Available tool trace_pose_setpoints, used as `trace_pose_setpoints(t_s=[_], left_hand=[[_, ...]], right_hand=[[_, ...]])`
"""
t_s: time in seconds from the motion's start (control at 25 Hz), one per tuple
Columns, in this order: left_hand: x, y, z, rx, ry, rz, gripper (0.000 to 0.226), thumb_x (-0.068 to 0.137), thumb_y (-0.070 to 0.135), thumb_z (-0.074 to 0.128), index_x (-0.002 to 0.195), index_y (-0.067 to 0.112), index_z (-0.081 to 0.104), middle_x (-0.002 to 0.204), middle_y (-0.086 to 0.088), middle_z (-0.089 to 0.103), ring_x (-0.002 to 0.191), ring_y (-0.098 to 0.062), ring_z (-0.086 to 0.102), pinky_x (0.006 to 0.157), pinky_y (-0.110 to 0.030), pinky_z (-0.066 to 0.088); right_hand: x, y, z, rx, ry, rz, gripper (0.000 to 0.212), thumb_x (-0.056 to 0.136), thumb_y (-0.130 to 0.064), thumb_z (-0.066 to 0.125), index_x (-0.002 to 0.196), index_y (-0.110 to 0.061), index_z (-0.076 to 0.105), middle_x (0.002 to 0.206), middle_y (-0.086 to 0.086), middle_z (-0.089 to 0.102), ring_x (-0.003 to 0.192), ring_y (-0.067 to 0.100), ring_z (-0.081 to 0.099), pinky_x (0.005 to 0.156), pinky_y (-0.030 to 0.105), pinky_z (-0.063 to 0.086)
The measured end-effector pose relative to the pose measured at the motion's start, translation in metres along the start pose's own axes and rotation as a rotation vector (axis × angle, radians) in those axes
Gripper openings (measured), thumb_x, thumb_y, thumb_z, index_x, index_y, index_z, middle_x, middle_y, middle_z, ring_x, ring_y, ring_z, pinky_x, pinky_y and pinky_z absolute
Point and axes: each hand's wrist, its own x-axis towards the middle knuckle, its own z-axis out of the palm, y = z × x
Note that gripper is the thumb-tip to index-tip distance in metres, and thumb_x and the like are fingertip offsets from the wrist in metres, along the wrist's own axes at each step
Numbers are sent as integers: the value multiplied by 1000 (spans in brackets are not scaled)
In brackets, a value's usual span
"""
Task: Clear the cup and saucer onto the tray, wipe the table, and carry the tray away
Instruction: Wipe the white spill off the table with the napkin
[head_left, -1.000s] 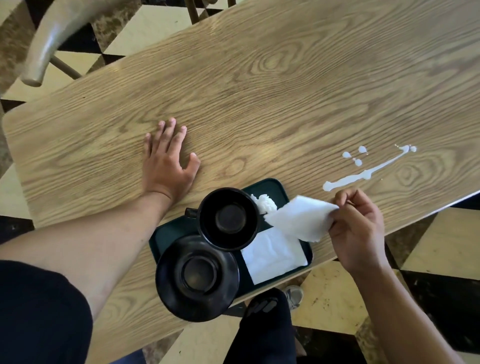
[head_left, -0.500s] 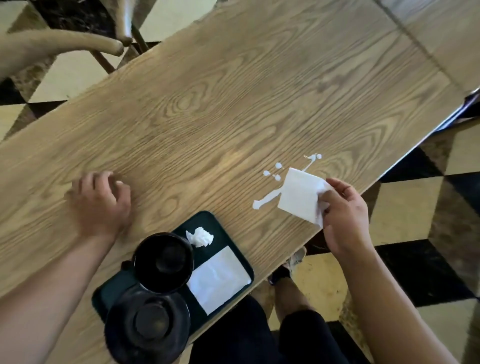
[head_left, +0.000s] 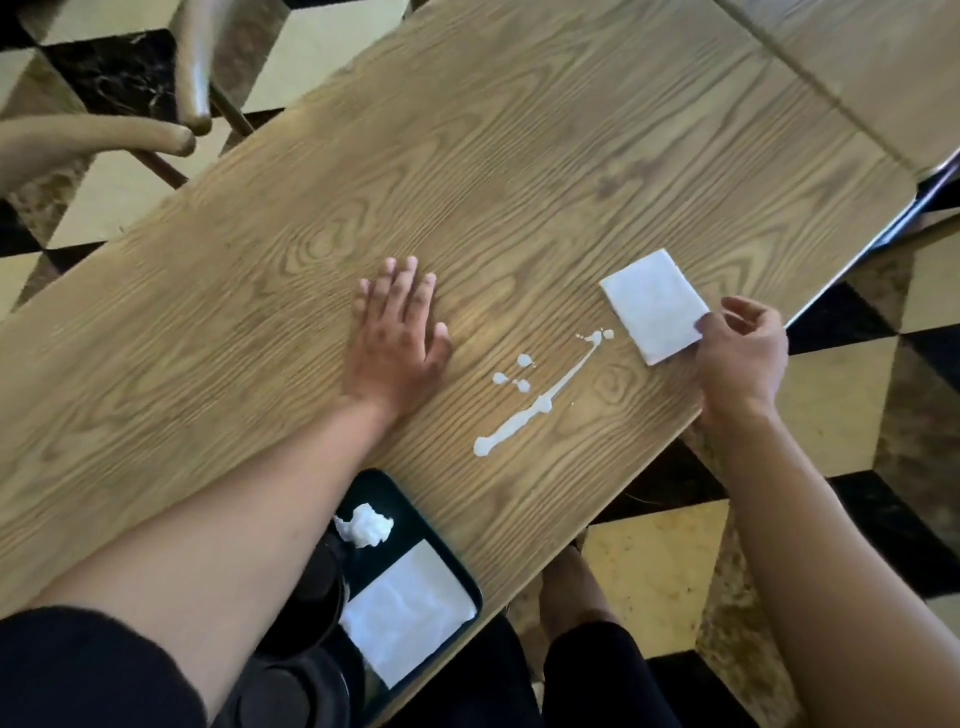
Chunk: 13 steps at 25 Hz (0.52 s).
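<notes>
At the far left, two rounded chair parts (head_left: 93, 137) are noted off the table's far corner, clear of the work. The wooden table (head_left: 519, 156) is crossed at lower left by the left forearm; beneath it the dark cup (head_left: 319, 587) and the saucer (head_left: 291, 691) are seen only in part, apparently already on the dark green tray (head_left: 460, 566), which sits at the near edge of the table, presumably within reach for carrying off; their exact seating cannot be told. On the bare part of the tray a crumpled tissue (head_left: 365, 525) and a flat white napkin (head_left: 402, 608) are laid, judged to be used or spare wiping paper kept off the tabletop. The left hand (head_left: 397, 338) is pressed flat on the table, fingers straight and slightly spread, holding nothing; it is judged to serve as a brace while the body leans. To its right a white spill (head_left: 540, 402), a long streak with several small drops beside it, lies unwiped on the wood. Just beyond the streak's far end a folded white napkin (head_left: 652, 306) lies flat on the table, apart from the spill; its near corner is pinched between thumb and fingers of the right hand (head_left: 740, 353), which hangs past the table's edge; the fold is judged to give a thick pad for a draw along the streak. The clearing step is assessed as done; wiping is not yet begun.
</notes>
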Motion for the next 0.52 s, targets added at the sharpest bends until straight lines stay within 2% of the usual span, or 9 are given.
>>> trace_pose_setpoints(t_s=[0.12,0.24,0.36,0.44,0.52], left_hand=[[0,3,10,16,45,-19,64,95,37,41,152,8,47,163,-17,38,154,-34,29,126,-57,19],[-1,0,12,20,91,-9,61,95,35,45,150,9,49,162,-15,40,154,-33,31,125,-56,20],[0,-3,13,25,96,-5,61,95,35,46,150,10,49,163,-14,40,154,-32,30,126,-56,20],[0,-2,14,29,98,-5,61,95,35,46,150,10,50,162,-14,40,154,-32,31,125,-56,20],[1,-1,13,40,93,-7,61,94,35,47,150,10,50,162,-13,40,154,-32,31,125,-56,20]], right_hand=[[8,6,2,-158,75,-245,27,90,-22,58,116,-21,67,121,-3,46,96,8,58,89,24,52],[14,13,16,-326,-2,-457,27,92,-30,61,117,-26,70,116,-2,46,112,23,54,101,35,47],[24,4,32,-509,-129,-484,34,92,-39,67,125,-30,67,122,3,51,120,21,48,102,30,40],[34,-5,37,-560,-195,-453,30,91,-40,69,120,-30,68,117,-1,52,116,21,54,99,35,45],[44,-9,37,-556,-211,-460,20,92,-34,68,110,-27,72,107,-4,57,105,20,59,90,31,44]])
